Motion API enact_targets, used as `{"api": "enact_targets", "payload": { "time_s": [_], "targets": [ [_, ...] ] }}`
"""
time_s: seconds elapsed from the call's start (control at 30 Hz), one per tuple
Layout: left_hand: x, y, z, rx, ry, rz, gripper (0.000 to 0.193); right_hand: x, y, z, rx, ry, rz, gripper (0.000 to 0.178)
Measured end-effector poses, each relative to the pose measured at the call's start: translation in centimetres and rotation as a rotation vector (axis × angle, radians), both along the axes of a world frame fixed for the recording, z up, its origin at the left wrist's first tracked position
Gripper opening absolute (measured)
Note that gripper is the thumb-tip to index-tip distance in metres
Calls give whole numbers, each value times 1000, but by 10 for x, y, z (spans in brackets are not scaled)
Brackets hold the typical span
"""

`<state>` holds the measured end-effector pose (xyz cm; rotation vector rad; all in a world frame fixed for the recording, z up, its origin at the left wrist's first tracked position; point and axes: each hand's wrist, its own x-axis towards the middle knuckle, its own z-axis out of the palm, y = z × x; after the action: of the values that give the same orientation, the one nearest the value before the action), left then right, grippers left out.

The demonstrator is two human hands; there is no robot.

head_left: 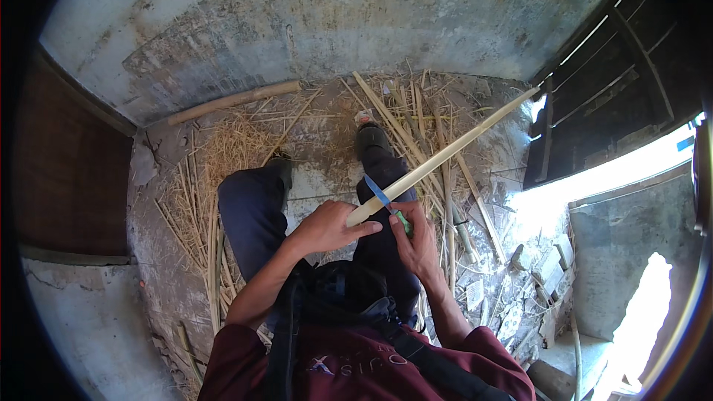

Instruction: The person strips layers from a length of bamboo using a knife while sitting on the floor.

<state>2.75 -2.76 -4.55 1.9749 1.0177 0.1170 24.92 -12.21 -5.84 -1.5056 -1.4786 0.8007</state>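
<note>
A long pale bamboo strip (453,150) runs slantwise from my lap up to the far right, across my right leg. Its near end is gripped by my left hand (327,229), with the thumb stretched toward the right. My right hand (417,239) is closed round the green handle (402,221) of a knife. The blue-looking knife blade (376,191) lies across the strip near its lower end, pointing up and to the left. Whether the edge is cutting into the bamboo is too small to tell.
Straw-like shavings (236,145) and several bamboo strips (386,113) litter the floor on both sides of my legs. A bamboo pole (234,102) lies along the stained far wall (312,22). Broken tiles and rubble (548,271) are at the right, below a bright opening.
</note>
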Motion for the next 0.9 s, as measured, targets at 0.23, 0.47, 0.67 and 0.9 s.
{"api": "enact_targets", "payload": {
  "time_s": [0.23, 0.47, 0.67, 0.9],
  "targets": [
    [-22, -7, -3, -174, -283, -39, 65, -20, 1, 0, 89, -66, 26, 19],
    [-38, -9, 19, -470, -262, 65, 41, -31, 6, 6, 91, -63, 8, 20],
    [-53, -14, 28, -302, -295, 58, 44, -36, 6, 21, -99, -135, -46, 19],
    [-63, -10, 5, -117, -289, -10, 47, -55, -3, 18, 42, -9, 58, 19]
  ]
}}
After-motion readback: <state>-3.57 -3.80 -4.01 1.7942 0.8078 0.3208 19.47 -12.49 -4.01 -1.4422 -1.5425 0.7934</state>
